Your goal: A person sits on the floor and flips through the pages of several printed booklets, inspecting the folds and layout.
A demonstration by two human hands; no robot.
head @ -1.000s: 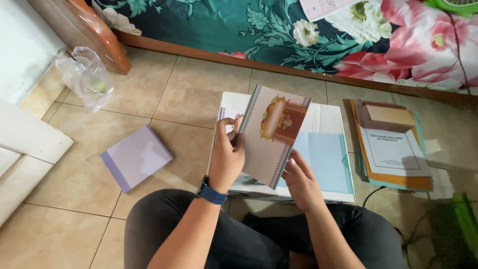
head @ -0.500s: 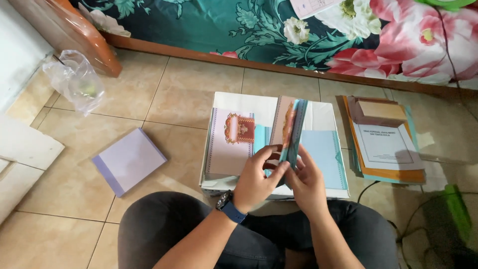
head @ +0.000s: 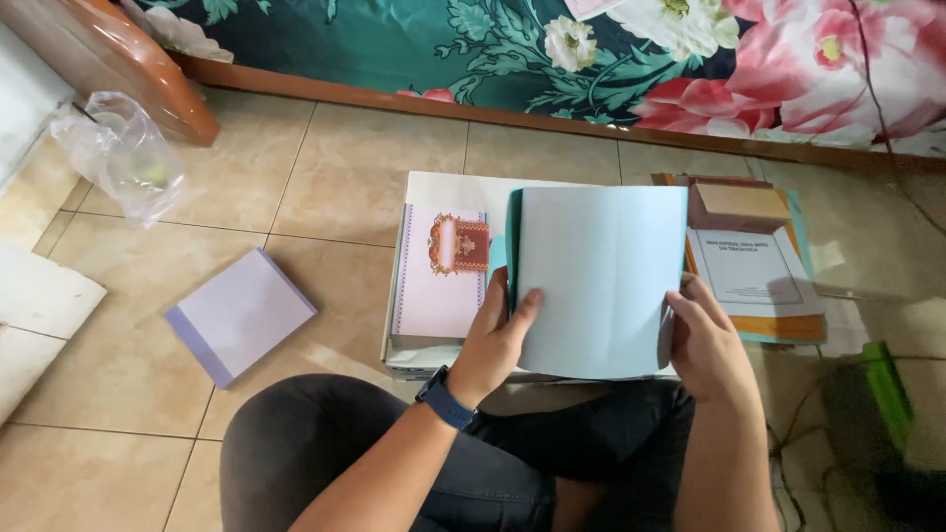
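The person sits cross-legged in dark trousers (head: 394,463) on a tiled floor (head: 296,197). The left hand (head: 498,340), a dark watch (head: 445,399) on its wrist, pinches the left edge of a pale blue booklet (head: 601,276), thumb on the front and fingers behind. The right hand (head: 705,345) clamps the booklet's lower right edge in the same way. The booklet is held up, above a white stack of paper (head: 434,192) lying on the floor just past the knees. On the stack's left part lies a pale pink card (head: 439,286) with a red and gold emblem. The raised booklet hides the stack's right part. To the right lies a pile of folders (head: 754,266); to the left, apart, a lilac pad (head: 239,313). Farther left is a clear plastic bag (head: 118,153). A floral cloth (head: 591,49) runs along the far side.
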